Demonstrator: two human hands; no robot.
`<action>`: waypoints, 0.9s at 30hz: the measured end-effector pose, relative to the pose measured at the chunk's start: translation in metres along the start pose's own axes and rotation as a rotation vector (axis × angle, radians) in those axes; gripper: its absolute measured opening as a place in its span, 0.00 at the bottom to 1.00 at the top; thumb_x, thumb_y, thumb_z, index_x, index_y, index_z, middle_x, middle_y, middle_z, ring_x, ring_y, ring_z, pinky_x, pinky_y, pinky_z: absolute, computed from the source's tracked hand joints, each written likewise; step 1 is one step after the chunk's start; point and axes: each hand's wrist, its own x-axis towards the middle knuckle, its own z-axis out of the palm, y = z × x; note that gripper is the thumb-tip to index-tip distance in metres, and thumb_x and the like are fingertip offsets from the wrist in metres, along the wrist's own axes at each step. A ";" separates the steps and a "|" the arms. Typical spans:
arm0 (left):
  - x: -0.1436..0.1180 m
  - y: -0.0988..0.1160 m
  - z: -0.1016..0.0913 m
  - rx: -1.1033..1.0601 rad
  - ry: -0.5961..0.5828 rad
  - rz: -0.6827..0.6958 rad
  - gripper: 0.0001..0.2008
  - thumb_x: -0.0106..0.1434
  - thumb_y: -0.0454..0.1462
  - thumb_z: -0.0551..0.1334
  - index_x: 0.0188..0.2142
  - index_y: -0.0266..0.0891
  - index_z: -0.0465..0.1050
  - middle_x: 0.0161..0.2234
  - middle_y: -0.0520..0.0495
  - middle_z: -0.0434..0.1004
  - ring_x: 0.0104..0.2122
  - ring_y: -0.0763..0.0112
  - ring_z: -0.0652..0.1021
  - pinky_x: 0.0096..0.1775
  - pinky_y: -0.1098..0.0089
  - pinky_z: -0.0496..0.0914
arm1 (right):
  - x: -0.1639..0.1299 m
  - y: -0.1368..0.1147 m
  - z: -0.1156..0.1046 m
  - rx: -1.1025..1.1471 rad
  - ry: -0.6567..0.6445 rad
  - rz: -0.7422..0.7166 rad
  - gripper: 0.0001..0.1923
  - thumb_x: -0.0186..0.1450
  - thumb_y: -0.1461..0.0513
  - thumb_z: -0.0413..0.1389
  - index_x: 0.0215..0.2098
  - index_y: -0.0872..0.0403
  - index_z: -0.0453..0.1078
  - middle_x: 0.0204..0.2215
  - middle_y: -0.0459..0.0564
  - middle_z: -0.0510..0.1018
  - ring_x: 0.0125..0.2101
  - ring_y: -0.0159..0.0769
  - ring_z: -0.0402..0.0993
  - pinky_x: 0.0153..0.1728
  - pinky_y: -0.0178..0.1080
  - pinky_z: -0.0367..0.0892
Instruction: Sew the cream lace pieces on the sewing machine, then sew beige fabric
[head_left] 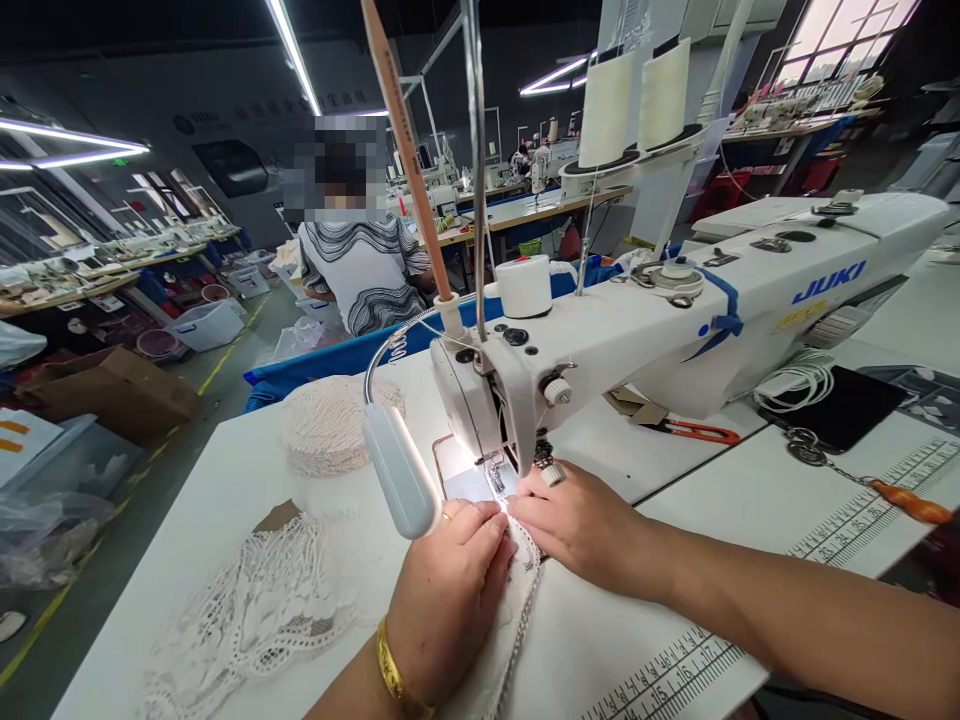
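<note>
My left hand [448, 590] lies flat on a piece of white lace fabric [517, 600], fingers together, pressing it to the table just in front of the needle of a white JUKI sewing machine [675, 320]. My right hand [581, 525] presses the same lace from the right, fingertips beside the presser foot [496, 480]. A gold bangle sits on my left wrist. The small lamp [397, 470] on a gooseneck lights the needle area.
A heap of white lace [255, 610] lies at the left, a stack of lace pieces [330, 425] behind it. Orange-handled snips [701, 432], a key ring [806, 448], a black mat [847, 405] and printed rulers lie at the right. A person [364, 265] sits ahead, back turned.
</note>
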 end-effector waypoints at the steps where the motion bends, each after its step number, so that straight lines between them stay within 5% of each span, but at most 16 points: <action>1: -0.001 -0.002 0.000 -0.007 0.000 -0.001 0.10 0.75 0.33 0.57 0.46 0.41 0.78 0.46 0.44 0.85 0.41 0.58 0.82 0.38 0.62 0.77 | -0.001 0.001 0.000 -0.021 -0.007 0.000 0.11 0.69 0.71 0.51 0.31 0.53 0.68 0.31 0.49 0.74 0.34 0.41 0.63 0.35 0.43 0.58; 8: 0.000 -0.013 0.002 -0.021 -0.034 -0.001 0.11 0.76 0.32 0.56 0.50 0.39 0.77 0.50 0.43 0.85 0.45 0.58 0.83 0.48 0.58 0.79 | 0.002 -0.001 0.000 -0.071 -0.002 0.030 0.12 0.71 0.70 0.50 0.32 0.53 0.69 0.30 0.50 0.73 0.33 0.42 0.61 0.36 0.44 0.58; 27: 0.002 -0.023 0.006 0.024 0.002 0.057 0.11 0.76 0.31 0.57 0.48 0.37 0.79 0.49 0.44 0.86 0.49 0.56 0.83 0.51 0.55 0.80 | 0.003 -0.004 0.001 -0.180 0.039 0.069 0.09 0.68 0.70 0.52 0.33 0.53 0.70 0.32 0.50 0.75 0.36 0.43 0.61 0.39 0.43 0.57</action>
